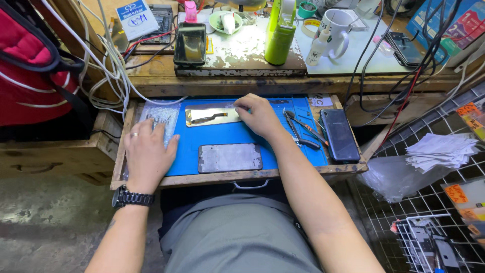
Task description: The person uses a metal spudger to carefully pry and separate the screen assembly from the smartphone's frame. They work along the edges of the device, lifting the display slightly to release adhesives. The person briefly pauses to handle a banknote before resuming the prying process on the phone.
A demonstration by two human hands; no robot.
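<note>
Drawer tray (pixel 121 151) on the desk, blue mat (pixel 222 136) lying inside:
- Shiny panel (pixel 212 116): right hand (pixel 260 115) is covering its far corner; grip not discernible.
- Bubble wrap (pixel 160 117): left hand (pixel 146 151) is resting flat, fingers spread, holding nothing.
- Grey phone frame (pixel 230 157), tweezers (pixel 303 132), dark phone (pixel 339 134) are lying alongside.

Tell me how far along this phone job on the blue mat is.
Done: a bare phone frame lies apart from the shiny panel on the blue mat. In hand: the right hand presses the panel's edge; the left hand rests flat beside it. Left: the parts remain separate; pliers and a dark phone lie untouched.
</note>
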